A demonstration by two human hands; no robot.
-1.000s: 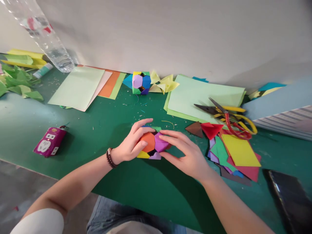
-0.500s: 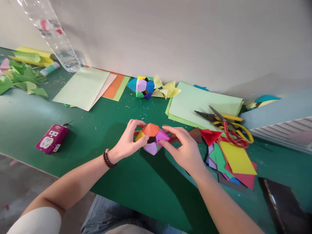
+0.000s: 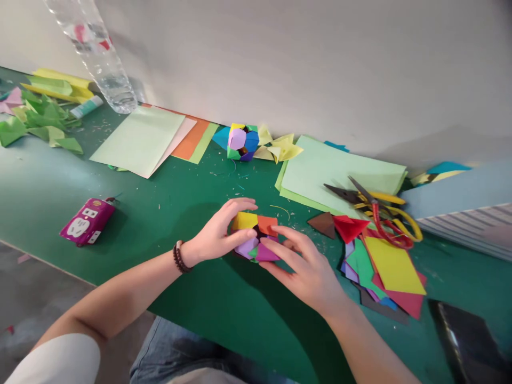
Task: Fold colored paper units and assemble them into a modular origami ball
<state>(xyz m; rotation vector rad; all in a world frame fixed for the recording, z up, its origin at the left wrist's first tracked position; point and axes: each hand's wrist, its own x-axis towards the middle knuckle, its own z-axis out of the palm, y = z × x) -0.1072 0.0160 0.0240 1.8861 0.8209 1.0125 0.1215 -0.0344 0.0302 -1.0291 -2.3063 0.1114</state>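
As your left hand (image 3: pixel 218 233) and right hand (image 3: pixel 306 269) clamp from both sides on the multicoloured folded-paper polyhedron (image 3: pixel 253 237) at centre frame, its yellow, orange, purple and green units already sit joined; a similar paper ball (image 3: pixel 242 142) rests upper centre.

Origami ball (image 3: pixel 266 252): yellow, orange, purple and green panels; desk mat (image 3: pixel 188 213) deep green
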